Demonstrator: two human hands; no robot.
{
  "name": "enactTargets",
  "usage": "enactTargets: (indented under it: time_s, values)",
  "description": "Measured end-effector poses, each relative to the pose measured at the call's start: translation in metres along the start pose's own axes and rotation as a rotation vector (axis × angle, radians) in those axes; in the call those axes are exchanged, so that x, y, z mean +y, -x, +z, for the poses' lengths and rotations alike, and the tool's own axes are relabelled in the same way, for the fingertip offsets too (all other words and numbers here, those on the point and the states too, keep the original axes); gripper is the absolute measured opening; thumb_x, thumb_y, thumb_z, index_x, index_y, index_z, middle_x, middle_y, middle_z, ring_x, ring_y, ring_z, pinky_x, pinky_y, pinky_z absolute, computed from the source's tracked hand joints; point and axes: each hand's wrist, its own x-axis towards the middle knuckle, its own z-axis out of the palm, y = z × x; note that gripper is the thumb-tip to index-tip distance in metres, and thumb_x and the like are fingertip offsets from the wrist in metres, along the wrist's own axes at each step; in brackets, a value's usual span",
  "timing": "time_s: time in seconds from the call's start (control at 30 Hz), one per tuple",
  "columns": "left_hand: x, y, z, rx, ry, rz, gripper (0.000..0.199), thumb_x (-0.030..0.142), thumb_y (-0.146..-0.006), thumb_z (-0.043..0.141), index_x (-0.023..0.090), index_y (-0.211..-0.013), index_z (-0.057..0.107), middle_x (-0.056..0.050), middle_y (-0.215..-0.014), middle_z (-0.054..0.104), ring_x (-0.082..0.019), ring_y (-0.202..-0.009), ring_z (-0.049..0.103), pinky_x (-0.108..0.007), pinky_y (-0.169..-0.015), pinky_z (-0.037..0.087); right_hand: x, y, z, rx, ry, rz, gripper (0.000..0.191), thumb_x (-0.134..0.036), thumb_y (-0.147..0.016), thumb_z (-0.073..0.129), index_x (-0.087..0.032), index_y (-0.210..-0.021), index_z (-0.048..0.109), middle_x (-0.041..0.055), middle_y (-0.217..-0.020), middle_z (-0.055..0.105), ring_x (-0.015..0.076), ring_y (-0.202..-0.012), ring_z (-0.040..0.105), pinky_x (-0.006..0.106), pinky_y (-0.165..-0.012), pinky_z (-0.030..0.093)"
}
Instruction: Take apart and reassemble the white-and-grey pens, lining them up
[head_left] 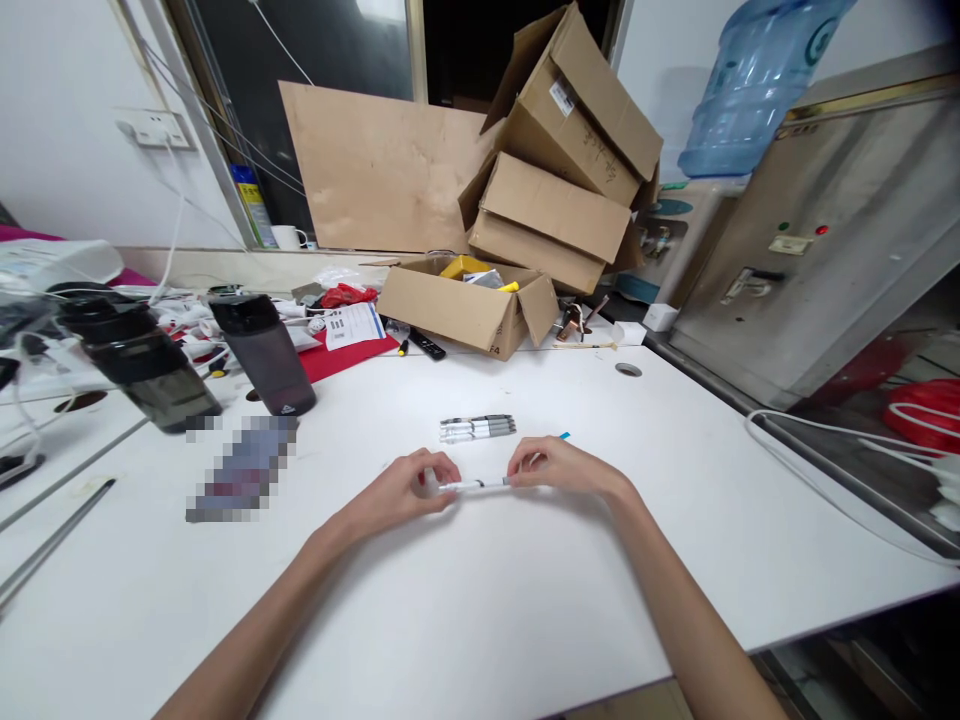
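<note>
Both hands, left and right, grip pen ends above tabletop; spare pens at 12 o'clock; likely uncapping, needs straight pull.

On the white bench two dark bottles stand at the left, an open cardboard box sits at the back with more boxes stacked behind it, and a blue water jug tops the grey dispenser on the right
</note>
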Motion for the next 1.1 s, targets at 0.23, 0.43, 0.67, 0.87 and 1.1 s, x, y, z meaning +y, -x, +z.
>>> enactTargets:
  time_s: [0.23,0.43,0.67,0.87,1.1]
  values:
    - [-0.003,0.002,0.003,-0.120,-0.082,0.015,0.020,0.029,-0.079,0.071,0.026,-0.099,0.072,-0.003,-0.093,0.060,-0.021,-0.086,0.055,-0.030,-0.074,0.044,0.009,-0.004,0.009,-0.049,0.033,0.040,0.014,-0.028,-0.077,0.073,-0.021,-0.089,0.078,0.0040,-0.088,0.073,0.0194,-0.080,0.064,0.029,-0.068,0.048]
    - [-0.002,0.003,0.002,-0.158,-0.090,-0.017,0.022,0.032,-0.082,0.069,0.027,-0.103,0.070,-0.003,-0.096,0.056,-0.021,-0.086,0.052,-0.029,-0.075,0.043,0.013,-0.005,0.011,-0.042,0.065,0.015,0.015,-0.025,-0.076,0.072,-0.022,-0.089,0.079,0.0040,-0.089,0.072,0.0193,-0.081,0.062,0.028,-0.066,0.046]
    - [-0.011,0.003,-0.002,-0.156,0.000,-0.013,0.030,0.036,-0.079,0.074,0.028,-0.108,0.071,-0.004,-0.103,0.061,-0.021,-0.088,0.054,-0.030,-0.077,0.044,0.005,-0.002,0.007,-0.001,0.030,0.059,0.017,-0.035,-0.082,0.066,-0.020,-0.085,0.075,0.0031,-0.084,0.071,0.0189,-0.076,0.060,0.028,-0.065,0.043]
    - [-0.009,-0.001,-0.001,0.086,0.415,-0.255,0.045,0.043,-0.090,0.063,0.023,-0.131,0.057,-0.005,-0.100,0.067,-0.017,-0.080,0.060,-0.030,-0.073,0.048,0.015,-0.006,0.006,0.312,0.098,0.154,0.025,-0.035,-0.090,0.050,-0.020,-0.083,0.069,0.0030,-0.085,0.070,0.0188,-0.075,0.058,0.030,-0.068,0.040]
    - [-0.015,-0.008,0.012,0.258,0.911,-0.497,0.056,0.027,-0.088,0.071,0.016,-0.139,0.050,-0.011,-0.104,0.071,-0.017,-0.084,0.067,-0.029,-0.072,0.053,0.020,-0.015,0.013,0.470,0.143,0.214,0.037,-0.028,-0.090,0.048,-0.016,-0.119,0.069,0.0112,-0.104,0.073,0.0256,-0.097,0.066,0.034,-0.088,0.045]
